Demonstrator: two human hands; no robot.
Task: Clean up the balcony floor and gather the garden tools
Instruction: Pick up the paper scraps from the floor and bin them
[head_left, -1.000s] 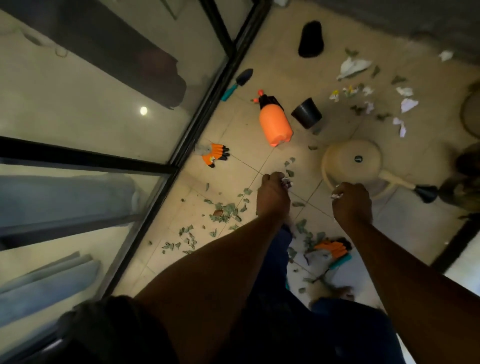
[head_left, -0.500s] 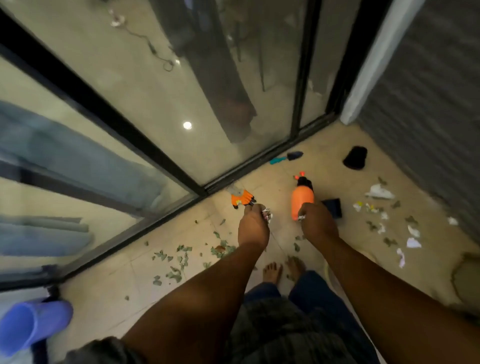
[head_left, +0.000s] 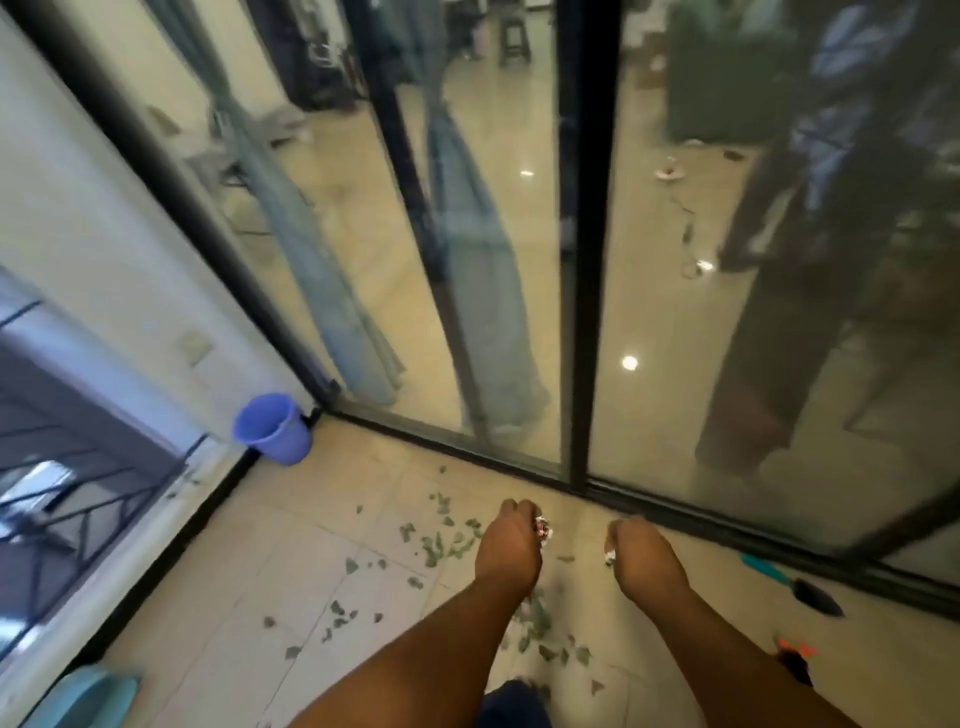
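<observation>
Early stage: left hand (head_left: 508, 545) and right hand (head_left: 640, 552) each clench what looks like paper scraps, while leaves (head_left: 441, 540) litter the floor (head_left: 270, 561), trowel (head_left: 792, 584) ungathered by the door track, purple bucket (head_left: 272, 428) in the corner.

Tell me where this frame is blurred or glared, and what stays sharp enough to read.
Head view: motion blur smears the glass door and its reflections; bright ceiling-light glare spots sit on the glass; wide-angle bending curves the frame lines. The left hand, right hand, blue bucket and leaf scraps read fairly clearly.
</observation>
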